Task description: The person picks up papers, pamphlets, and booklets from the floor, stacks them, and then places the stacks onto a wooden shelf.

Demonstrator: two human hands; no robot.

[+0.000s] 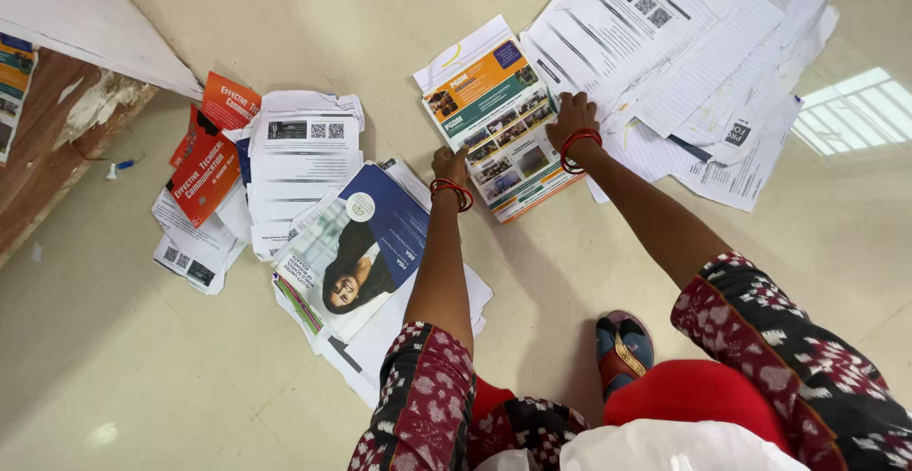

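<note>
Both the left hand [448, 162] and right hand [571, 115] lay flat on the glossy brochure [499, 129], holding nothing; probably light, floppy, slippery, so best pinched at an edge.

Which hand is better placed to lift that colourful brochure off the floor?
Probably the right hand: it lies flat on the brochure at its upper right edge, beside the white sheets. The left hand only touches the lower left edge, close to the blue booklet.
</note>
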